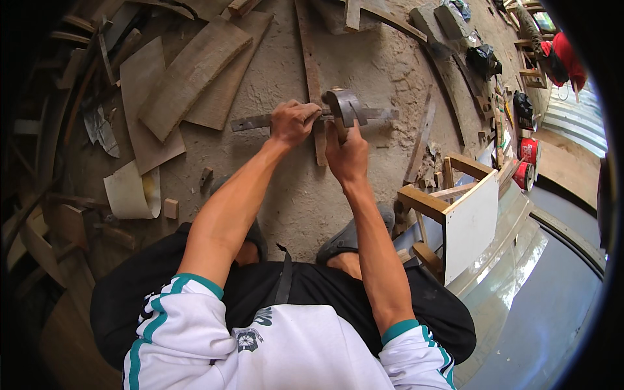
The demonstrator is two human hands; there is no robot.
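Observation:
My right hand (348, 156) is wrapped round the wooden handle of a hammer (348, 106), whose dark curved metal head is uppermost. Close beside it, my left hand (294, 123) is closed, fingertips pinched together near the hammer head. What it pinches is too small or hidden to make out. A thin flat strip (252, 122) runs crosswise beneath both hands, its ends showing on either side. It lies across a long narrow board (307, 58) that stretches away from me on the ground. The hands and hammer cover the crossing itself.
Wide planks (195, 68) lie piled at the left, near a curled pale sheet (133, 192) and a small wood block (171, 208). A wooden frame with a white panel (471, 224) stands at my right. Red cans (528, 151) and scrap timber lie beyond it.

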